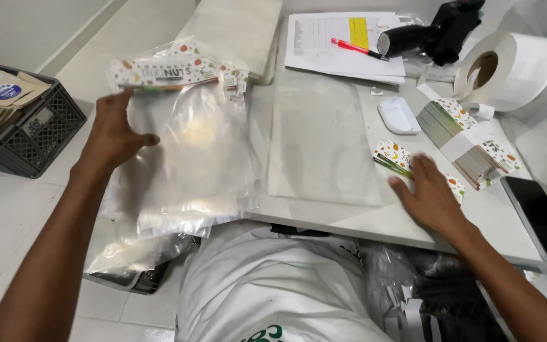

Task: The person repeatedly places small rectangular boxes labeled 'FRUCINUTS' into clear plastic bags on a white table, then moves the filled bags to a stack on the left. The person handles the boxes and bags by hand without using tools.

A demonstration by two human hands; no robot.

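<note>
My left hand (pixel 112 130) rests on the left edge of a stack of clear plastic bags (pixel 191 158) with printed header cards at their top, thumb spread over the plastic. My right hand (pixel 428 193) lies flat on the white table (pixel 362 221), fingers apart, touching a small pile of colourful printed cards (pixel 392 156). A single clear empty bag (pixel 321 142) lies flat between both hands. A larger banded stack of the same printed cards (pixel 463 139) lies just beyond my right hand.
A dark plastic crate (pixel 33 136) with brown pouches stands at the far left. A white label roll (pixel 514 69), black heat tool (pixel 435 31), papers with a red pen (pixel 356 47), a small white dish (pixel 399 115) and a phone (pixel 542 218) lie around.
</note>
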